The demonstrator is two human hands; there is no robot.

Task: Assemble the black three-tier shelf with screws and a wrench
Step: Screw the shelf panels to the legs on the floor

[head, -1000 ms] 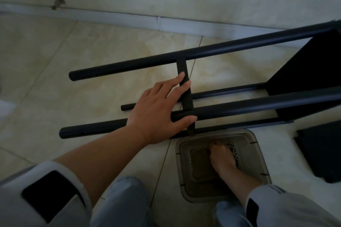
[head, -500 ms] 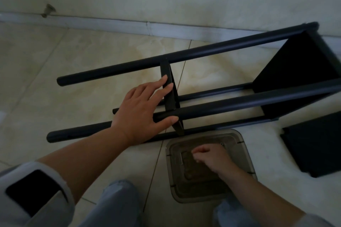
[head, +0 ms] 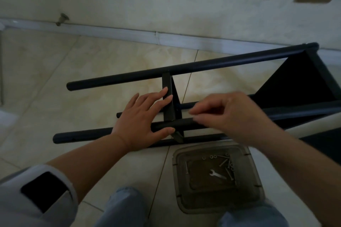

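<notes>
Head view: the right hand [head: 234,114] has left the clear plastic tray [head: 256,197] and now hovers over the near pole [head: 88,135] of the black shelf frame [head: 299,86], which lies on its side on the tile floor. Its fingertips are pinched together, probably on a screw, though blur hides it. That suggests the next fastening at the middle shelf panel [head: 170,105]. The left hand [head: 142,120] stays spread, fingers on the panel and thumb under the pole. The wrench [head: 216,174] and loose screws [head: 228,165] are now uncovered in the tray.
</notes>
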